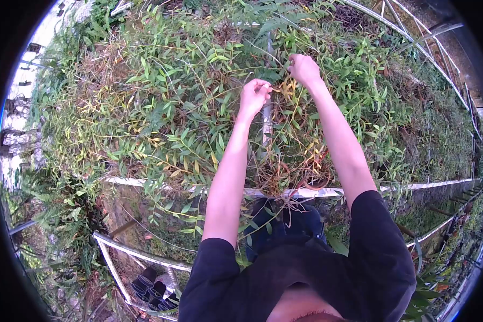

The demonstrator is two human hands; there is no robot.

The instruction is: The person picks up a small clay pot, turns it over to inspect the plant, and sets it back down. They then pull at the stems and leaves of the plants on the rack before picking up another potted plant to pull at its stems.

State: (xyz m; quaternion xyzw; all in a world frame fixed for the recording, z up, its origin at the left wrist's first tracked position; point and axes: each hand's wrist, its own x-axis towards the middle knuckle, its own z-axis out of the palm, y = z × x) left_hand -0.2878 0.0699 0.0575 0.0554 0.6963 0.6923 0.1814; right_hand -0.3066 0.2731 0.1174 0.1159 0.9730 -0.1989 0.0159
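The leaves [185, 145] looked smooth, glossy; the rail [252, 192] at six o'clock, metallic; the shirt [306, 273] at five, matt cloth; the pots [147, 288] at seven, plastic.

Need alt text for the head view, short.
A person's left hand and right hand reach over dense leafy plants; whether they hold anything is unclear. A pale rail runs across the near side, beyond the dark shirt.

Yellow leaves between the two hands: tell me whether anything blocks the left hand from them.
Nothing solid visibly blocks the left hand: the yellow leaves show just to the right of its fingertips. Green foliage grows densely around; whether fine stems cross the small gap is too unclear to tell.
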